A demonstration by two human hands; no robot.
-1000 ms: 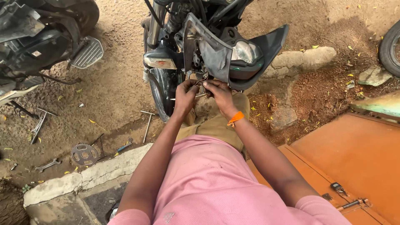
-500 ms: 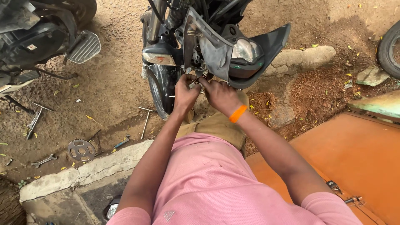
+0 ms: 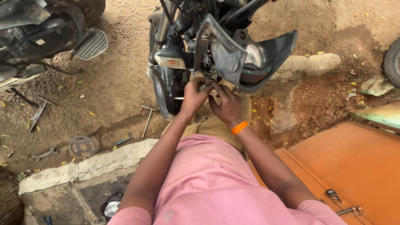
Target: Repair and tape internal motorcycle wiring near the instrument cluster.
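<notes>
Both hands work under the tilted headlight cowl [image 3: 250, 58] of the motorcycle – the left hand [image 3: 193, 96] and right hand [image 3: 227, 106] pinch closed on a small fastener [image 3: 207, 84] beside the front wheel [image 3: 168, 89], so the cowl seems not yet fixed.

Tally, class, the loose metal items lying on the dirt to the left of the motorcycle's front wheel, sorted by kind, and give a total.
Sprocket: 1
Open-ended spanner: 1
Blue-handled tool: 1
T-shaped wrench: 1
Total: 4
The tools farther left, by the other motorcycle, are too unclear to sort. Both hands, left hand and right hand, are at the headlight mount, not on these.
</notes>
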